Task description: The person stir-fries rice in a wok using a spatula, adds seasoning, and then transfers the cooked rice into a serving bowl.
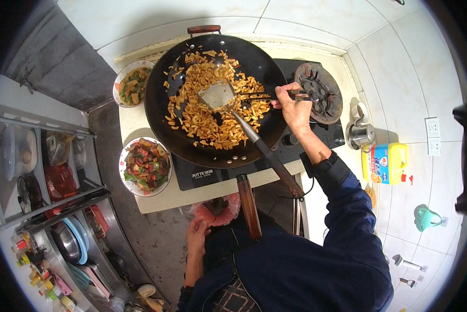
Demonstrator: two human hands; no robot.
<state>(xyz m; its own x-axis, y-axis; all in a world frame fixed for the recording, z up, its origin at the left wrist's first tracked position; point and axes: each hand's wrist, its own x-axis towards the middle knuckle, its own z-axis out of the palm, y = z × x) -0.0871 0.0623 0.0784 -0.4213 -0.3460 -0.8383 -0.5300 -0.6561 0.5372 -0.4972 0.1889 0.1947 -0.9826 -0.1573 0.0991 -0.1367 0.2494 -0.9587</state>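
My right hand point(295, 107) grips a pair of dark chopsticks point(256, 95), their tips over the food beside the spatula blade. Chopped, browned food pieces point(202, 128) are spread across a large black wok point(274, 66). The metal wok spatula point(217, 95) rests in the wok, its dark handle leaning over the near rim. Low in front of my body, my left hand point(197, 238) has curled fingers and nothing visible in them. It overlaps the edge of a pink plastic bag lining point(229, 212) below the counter; whether it touches the bag is unclear.
Two plates of cooked food, one larger point(147, 167) and one smaller point(134, 85), stand left of the wok. To the right are a bare gas burner point(319, 93), a metal pot point(361, 134) and a yellow detergent jug point(389, 163). The wok's wooden handle point(249, 206) points towards me. Shelves point(97, 191) line the left.
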